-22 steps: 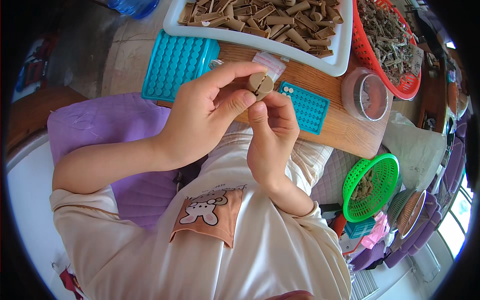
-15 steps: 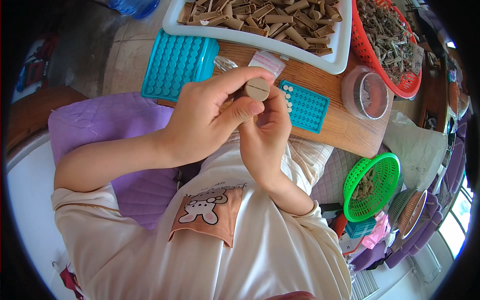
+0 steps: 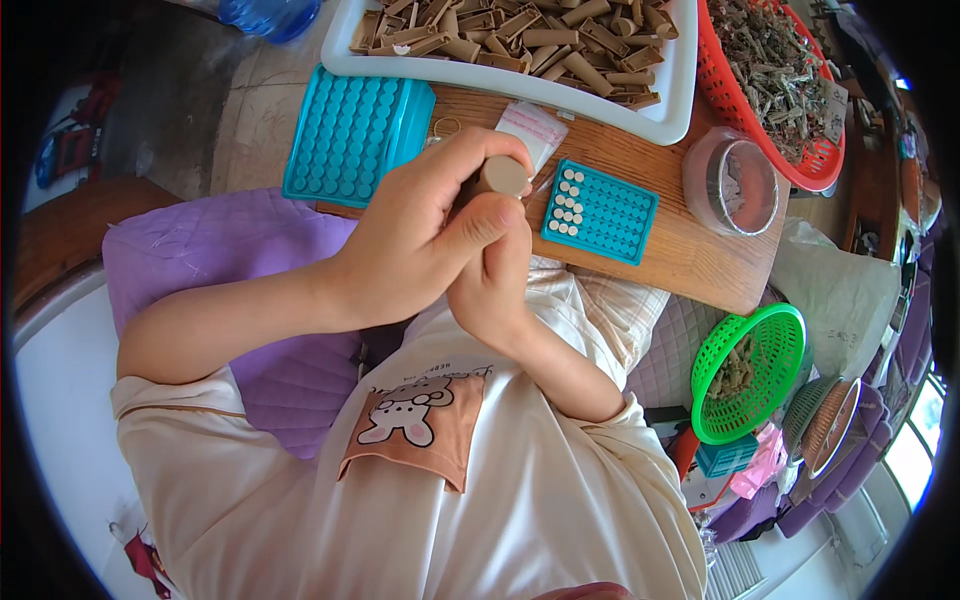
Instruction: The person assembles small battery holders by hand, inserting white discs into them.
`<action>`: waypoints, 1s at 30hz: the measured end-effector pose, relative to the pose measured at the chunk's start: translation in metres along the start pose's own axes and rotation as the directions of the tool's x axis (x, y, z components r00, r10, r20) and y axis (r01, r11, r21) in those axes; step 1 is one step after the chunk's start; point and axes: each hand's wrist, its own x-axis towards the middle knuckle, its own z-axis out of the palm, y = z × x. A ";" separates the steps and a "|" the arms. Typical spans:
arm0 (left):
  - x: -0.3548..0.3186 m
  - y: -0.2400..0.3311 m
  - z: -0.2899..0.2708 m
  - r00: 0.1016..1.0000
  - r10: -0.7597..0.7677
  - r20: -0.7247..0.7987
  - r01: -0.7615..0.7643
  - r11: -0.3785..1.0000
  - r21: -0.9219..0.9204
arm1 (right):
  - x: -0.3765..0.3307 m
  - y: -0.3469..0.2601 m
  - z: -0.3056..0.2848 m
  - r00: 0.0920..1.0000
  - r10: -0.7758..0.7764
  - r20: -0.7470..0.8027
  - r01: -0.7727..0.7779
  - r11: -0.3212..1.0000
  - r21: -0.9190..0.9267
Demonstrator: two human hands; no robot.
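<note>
Between my two hands, above the near part of the wooden table, a brown cylinder (image 3: pixel 507 175) points its round flat end up at me. My left hand (image 3: pixel 425 215) is closed around it, with the index finger curled over the far side and the thumb in front. My right hand (image 3: pixel 497 285) is closed just below, pressed up against the cylinder and my left thumb. Its fingertips are hidden behind the left hand, as is the cylinder's lower part. Right of my hands lies a small teal tray (image 3: pixel 610 215) with several white discs in its left columns.
A larger teal tray (image 3: pixel 345 140) with round pits sits at left. A white tub (image 3: pixel 690 90) of brown half-tubes stands at the back, beside a red basket (image 3: pixel 830 165). A clear round container (image 3: pixel 705 185), a small plastic bag (image 3: pixel 533 128) and a green basket (image 3: pixel 785 340) are nearby.
My right hand has drawn left and in under my left hand, uncovering more white discs in the small tray. The cylinder has turned; the dark line across its end no longer shows.
</note>
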 end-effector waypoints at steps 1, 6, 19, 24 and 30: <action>0.002 -0.001 -0.002 1.000 -0.001 0.001 0.001 1.000 0.000 | 0.001 -0.001 -0.003 1.000 0.002 -0.001 -0.002 1.000 0.000; 0.011 -0.004 -0.017 0.802 -0.476 0.360 0.594 0.580 -0.557 | 0.014 -0.010 -0.034 0.913 0.300 0.275 -0.348 0.926 0.145; 0.010 -0.007 -0.022 0.652 -0.702 0.286 0.644 0.315 -0.697 | 0.049 -0.002 -0.190 0.959 0.040 -0.281 -0.206 0.780 -0.591; 0.014 -0.005 -0.021 0.570 -0.629 0.529 0.753 0.143 -0.642 | 0.068 -0.003 -0.276 0.951 0.069 -0.302 -0.309 0.290 -0.906; 0.010 -0.002 -0.015 0.485 -0.701 0.523 0.830 0.182 -0.527 | 0.094 0.042 -0.299 0.986 0.144 -0.086 -0.089 0.019 -0.996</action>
